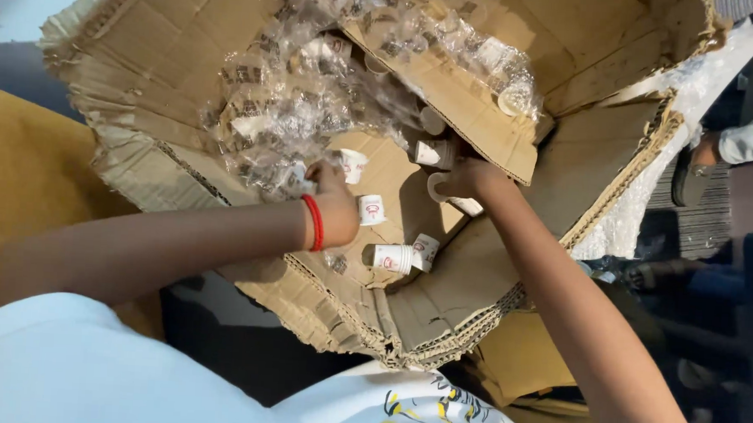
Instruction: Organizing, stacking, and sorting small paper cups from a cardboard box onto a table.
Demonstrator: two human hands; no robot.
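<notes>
Inside a big, torn cardboard box [188,30] with its flaps spread wide, both bare arms reach in from the lower edge of the view, over the person's white shirt [84,376]. A heap of crumpled clear plastic wrapping [314,88] fills the upper middle of the box, with more small cups showing dimly through it. The left arm comes in from the lower left, nearly level, with a red band [313,222] on the wrist; the left hand [336,202] is bent at the wrist, its fingers curled together at the edge of the plastic, touching a small white paper cup [352,164] that sits just above the knuckles. Whether they clamp it, I cannot tell. The right arm slants up from the lower right; the right hand [467,178] has its fingers closed around a white cup [448,194] lying on its side, with another cup [433,153] just above it. Between and below the hands, loose cups lie on the cardboard floor: one [371,209] just beside the left hand, and two [394,257] on their sides below.
</notes>
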